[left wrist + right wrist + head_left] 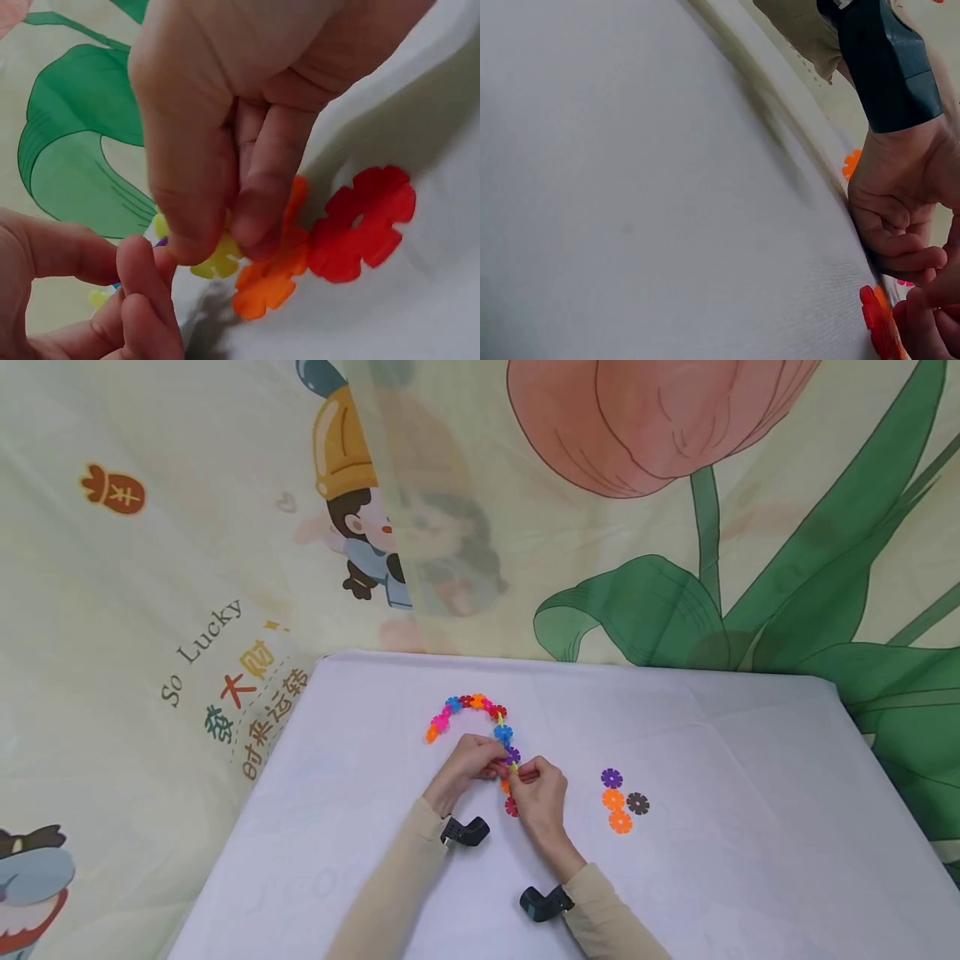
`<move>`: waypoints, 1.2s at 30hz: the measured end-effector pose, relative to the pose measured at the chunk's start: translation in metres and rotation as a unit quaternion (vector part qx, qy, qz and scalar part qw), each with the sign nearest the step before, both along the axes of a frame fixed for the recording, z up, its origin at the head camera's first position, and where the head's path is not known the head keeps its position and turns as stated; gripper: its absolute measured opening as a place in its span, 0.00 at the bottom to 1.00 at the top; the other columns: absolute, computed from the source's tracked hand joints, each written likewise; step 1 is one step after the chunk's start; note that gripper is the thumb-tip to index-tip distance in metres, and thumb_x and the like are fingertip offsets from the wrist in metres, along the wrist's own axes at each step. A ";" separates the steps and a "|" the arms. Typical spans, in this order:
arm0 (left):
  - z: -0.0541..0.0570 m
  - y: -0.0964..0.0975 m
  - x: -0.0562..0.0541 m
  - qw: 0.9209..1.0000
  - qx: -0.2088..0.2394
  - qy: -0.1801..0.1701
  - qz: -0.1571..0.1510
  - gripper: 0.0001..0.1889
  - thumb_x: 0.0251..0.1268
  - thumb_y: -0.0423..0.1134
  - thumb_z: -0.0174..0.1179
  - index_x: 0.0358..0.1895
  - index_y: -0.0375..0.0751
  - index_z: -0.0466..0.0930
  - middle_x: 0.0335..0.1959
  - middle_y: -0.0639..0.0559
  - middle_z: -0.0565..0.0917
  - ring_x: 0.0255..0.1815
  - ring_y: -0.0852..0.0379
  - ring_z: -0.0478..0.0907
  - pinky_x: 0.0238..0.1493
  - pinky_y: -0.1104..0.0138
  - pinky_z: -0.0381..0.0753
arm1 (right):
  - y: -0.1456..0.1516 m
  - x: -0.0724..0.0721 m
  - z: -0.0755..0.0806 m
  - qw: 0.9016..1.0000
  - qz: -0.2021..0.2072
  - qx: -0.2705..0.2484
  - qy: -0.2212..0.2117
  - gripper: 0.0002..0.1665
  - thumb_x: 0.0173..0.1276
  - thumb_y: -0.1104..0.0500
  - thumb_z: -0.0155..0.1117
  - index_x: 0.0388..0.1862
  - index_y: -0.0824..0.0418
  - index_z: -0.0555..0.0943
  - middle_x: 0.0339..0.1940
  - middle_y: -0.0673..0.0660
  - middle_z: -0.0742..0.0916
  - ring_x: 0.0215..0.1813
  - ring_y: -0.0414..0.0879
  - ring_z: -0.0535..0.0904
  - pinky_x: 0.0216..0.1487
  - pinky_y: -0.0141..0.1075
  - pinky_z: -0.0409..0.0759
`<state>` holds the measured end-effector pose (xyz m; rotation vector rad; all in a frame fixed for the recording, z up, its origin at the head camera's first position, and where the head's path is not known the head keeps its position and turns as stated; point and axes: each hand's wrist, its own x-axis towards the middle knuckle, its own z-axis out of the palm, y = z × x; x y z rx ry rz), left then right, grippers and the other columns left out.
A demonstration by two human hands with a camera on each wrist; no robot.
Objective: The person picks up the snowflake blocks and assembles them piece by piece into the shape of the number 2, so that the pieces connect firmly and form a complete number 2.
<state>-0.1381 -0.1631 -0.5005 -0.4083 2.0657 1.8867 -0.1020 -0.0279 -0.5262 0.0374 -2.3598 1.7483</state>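
Observation:
A curved chain of flower-shaped plastic discs (477,701) in several colours lies on the white table, its near end between the two hands. My left hand (474,758) pinches the chain at a purple disc (512,755). Just to its right, my right hand (542,789) pinches a yellow disc (217,259) between thumb and fingers. In the left wrist view, an orange disc (266,285) and a red disc (364,223) extend from the yellow one. The fingers partly cover the join between yellow and purple. In the right wrist view, a red disc (871,309) shows beside the right fingertips.
Several loose discs lie right of the hands: a purple disc (611,778), orange discs (620,822) and a dark brown disc (637,803). A black wrist camera (467,832) is on each arm. A printed cloth backdrop (465,635) hangs behind the table (750,760).

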 end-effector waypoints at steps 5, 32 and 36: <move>0.001 -0.002 -0.003 1.000 -0.005 -0.011 -0.017 0.07 0.60 0.30 0.60 0.29 0.28 0.84 0.16 0.52 0.80 0.17 0.63 0.77 0.22 0.75 0.76 | -0.001 0.001 -0.002 1.000 0.004 0.016 0.015 0.10 0.55 0.73 0.70 0.21 0.65 0.78 0.19 0.55 0.83 0.21 0.42 0.78 0.23 0.29 0.77; -0.002 0.001 -0.001 0.998 -0.027 0.036 -0.043 0.14 0.56 0.28 0.55 0.14 0.40 0.74 0.11 0.55 0.72 0.14 0.63 0.67 0.18 0.74 0.63 | -0.005 0.008 0.004 0.999 0.000 0.027 0.045 0.11 0.54 0.74 0.74 0.21 0.66 0.79 0.19 0.57 0.83 0.15 0.38 0.74 0.16 0.28 0.74; -0.003 0.002 -0.002 0.998 -0.030 0.043 -0.042 0.14 0.58 0.28 0.54 0.15 0.39 0.75 0.11 0.55 0.71 0.14 0.63 0.66 0.18 0.74 0.63 | -0.007 0.008 0.002 0.998 -0.011 0.028 0.057 0.12 0.53 0.74 0.74 0.21 0.66 0.79 0.20 0.57 0.82 0.17 0.40 0.75 0.18 0.28 0.74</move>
